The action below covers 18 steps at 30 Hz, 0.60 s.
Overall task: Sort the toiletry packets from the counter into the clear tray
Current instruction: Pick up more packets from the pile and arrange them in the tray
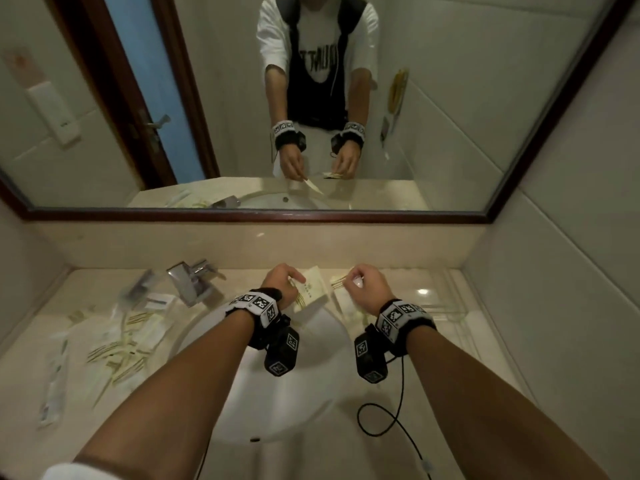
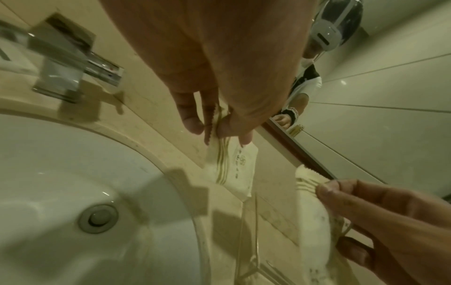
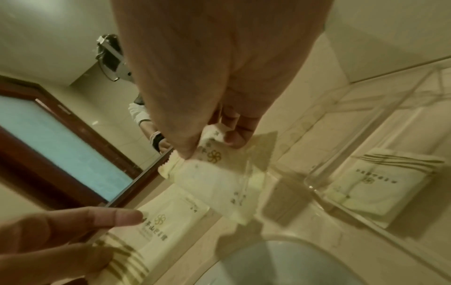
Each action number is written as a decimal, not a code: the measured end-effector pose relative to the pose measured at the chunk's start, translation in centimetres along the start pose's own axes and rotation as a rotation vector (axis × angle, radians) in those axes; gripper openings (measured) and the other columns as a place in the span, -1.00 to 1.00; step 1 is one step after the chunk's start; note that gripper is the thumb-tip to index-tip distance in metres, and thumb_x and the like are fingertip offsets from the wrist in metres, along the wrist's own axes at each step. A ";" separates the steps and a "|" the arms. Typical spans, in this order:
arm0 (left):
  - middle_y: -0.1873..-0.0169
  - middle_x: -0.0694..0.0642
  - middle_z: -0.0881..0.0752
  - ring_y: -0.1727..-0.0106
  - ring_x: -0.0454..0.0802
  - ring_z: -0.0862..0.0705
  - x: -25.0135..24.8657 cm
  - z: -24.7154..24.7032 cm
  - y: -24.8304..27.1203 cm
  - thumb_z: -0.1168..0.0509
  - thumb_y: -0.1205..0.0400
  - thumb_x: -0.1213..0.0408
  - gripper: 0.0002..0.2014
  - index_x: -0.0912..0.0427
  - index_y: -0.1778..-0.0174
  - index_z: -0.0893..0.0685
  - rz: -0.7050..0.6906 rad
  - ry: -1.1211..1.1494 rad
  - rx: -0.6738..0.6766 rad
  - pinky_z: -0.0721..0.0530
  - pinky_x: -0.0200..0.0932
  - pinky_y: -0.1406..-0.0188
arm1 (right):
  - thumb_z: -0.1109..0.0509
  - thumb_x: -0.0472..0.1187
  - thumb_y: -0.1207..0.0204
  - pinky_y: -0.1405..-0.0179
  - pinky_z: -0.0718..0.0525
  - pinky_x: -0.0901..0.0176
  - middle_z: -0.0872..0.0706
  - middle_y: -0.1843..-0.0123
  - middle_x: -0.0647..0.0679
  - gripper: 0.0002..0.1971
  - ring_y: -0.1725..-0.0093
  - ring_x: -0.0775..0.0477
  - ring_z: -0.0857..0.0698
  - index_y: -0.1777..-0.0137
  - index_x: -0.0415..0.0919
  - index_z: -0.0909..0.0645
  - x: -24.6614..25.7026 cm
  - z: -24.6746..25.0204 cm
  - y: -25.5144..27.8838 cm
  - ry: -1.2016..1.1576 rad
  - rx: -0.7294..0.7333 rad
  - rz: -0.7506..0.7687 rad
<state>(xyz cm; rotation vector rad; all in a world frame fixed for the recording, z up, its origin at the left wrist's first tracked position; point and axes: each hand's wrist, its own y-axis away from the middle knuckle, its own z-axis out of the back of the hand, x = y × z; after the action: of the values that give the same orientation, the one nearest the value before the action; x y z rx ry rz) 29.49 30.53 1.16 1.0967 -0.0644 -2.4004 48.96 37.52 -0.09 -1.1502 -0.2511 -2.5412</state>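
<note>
My left hand [image 1: 294, 279] pinches a cream toiletry packet with gold stripes [image 1: 311, 289] by its top edge above the counter behind the sink; the left wrist view shows the packet [image 2: 231, 164] hanging from thumb and fingers [image 2: 214, 131]. My right hand [image 1: 353, 278] pinches a second cream packet [image 1: 343, 301] just to the right, seen close in the right wrist view [image 3: 219, 183] under the hand [image 3: 209, 148]. The clear tray [image 1: 446, 308] stands on the counter right of the hands; one packet [image 3: 380, 183] lies flat inside it.
A heap of several packets [image 1: 121, 344] and wrapped items lies on the counter left of the white sink [image 1: 277, 393]. The chrome faucet [image 1: 192, 282] stands behind the sink at the left. A mirror [image 1: 450, 98] covers the back wall. A black cable [image 1: 398, 403] hangs from my right wrist.
</note>
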 end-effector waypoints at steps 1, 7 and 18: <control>-0.32 0.16 -0.57 -0.29 0.16 -0.61 -0.5 -0.7 -0.2 -0.16 -0.57 0.58 -0.67 0.12 0.01 -0.72 -0.010 -0.001 0.007 -0.68 -0.05 -0.22 | -0.39 -0.17 -0.54 -0.09 -0.58 0.11 -0.66 -0.01 -0.06 -0.93 -0.08 -0.12 -0.64 0.10 -0.08 -0.54 -0.6 0.7 0.2 -0.019 -0.012 -0.019; -0.34 0.14 -0.56 -0.34 0.14 -0.58 -3.7 -4.6 -0.8 -0.16 -0.55 0.60 -0.65 0.06 0.06 -0.71 -0.068 -0.051 0.051 -0.65 -0.06 -0.26 | -0.34 -0.21 -0.59 0.07 -0.58 0.08 -0.51 0.14 0.05 -0.72 0.09 -0.04 -0.56 -0.28 -0.04 -0.47 -4.3 4.5 1.5 -0.076 -0.071 -0.108; -0.37 0.16 -0.55 -0.33 0.15 -0.58 -8.9 -11.3 -0.8 -0.10 -0.55 0.58 -0.62 0.04 0.07 -0.71 -0.134 -0.148 0.094 -0.62 -0.11 -0.14 | -0.37 -0.24 -0.47 0.17 -0.77 -0.02 -0.75 0.16 -0.16 -0.96 0.15 -0.21 -0.74 0.20 -0.17 -0.61 -12.3 9.0 3.1 -0.132 -0.244 -0.341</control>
<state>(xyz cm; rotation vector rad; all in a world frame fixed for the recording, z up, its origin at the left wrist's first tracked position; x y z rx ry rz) 42.22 37.08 -0.50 0.9903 -0.1601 -2.6204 63.95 40.18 -3.35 -1.4801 -0.1860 -2.8567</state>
